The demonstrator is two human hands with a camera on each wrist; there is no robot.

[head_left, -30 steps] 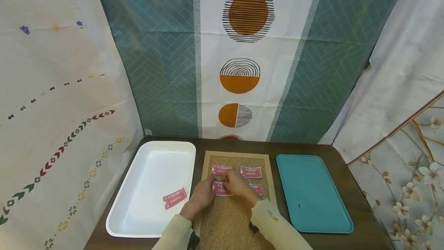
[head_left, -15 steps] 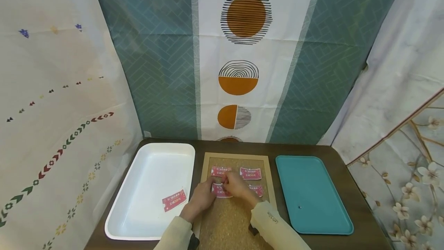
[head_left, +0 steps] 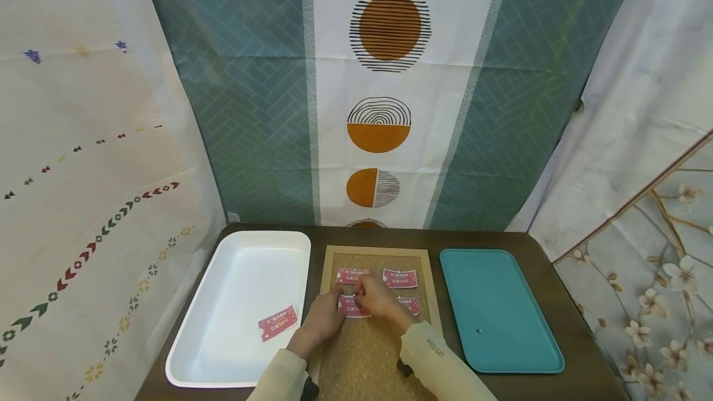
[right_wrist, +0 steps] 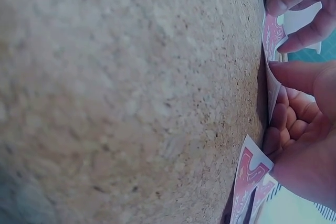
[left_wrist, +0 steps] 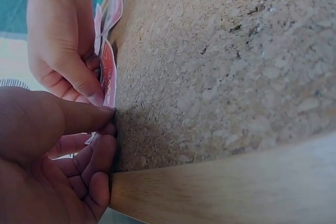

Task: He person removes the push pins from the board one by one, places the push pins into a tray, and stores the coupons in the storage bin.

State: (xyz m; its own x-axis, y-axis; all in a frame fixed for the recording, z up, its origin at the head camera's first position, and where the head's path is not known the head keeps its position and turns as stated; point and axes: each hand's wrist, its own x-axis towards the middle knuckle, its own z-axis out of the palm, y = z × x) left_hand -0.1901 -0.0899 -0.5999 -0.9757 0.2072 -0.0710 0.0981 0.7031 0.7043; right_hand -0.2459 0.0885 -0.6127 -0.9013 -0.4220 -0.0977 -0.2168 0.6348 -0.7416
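A red-and-white paper coupon (head_left: 351, 308) lies at the left of the lower row on a cork board (head_left: 379, 357). My left hand (head_left: 325, 317) pinches its left edge, thumb in front and fingers curled behind in the left wrist view. My right hand (head_left: 379, 297) is at the coupon's upper edge, thumb against the paper (right_wrist: 273, 38) and fingers curled behind it; whatever may be under the fingertips is hidden. Three matching coupons sit around it: upper left (head_left: 348, 275), upper right (head_left: 400, 278) and lower right, partly covered by the right hand.
To the left stands a white tray (head_left: 239, 302) with one loose coupon (head_left: 278, 323) in it. A teal tray (head_left: 501, 302) on the right holds a tiny shiny piece (head_left: 478, 331). The board's wooden frame (left_wrist: 226, 192) borders the cork. Patterned curtains hang behind the dark table.
Both hands keep their places at the lower left coupon. The head view has shifted slightly; the coupons and trays stay where they were.
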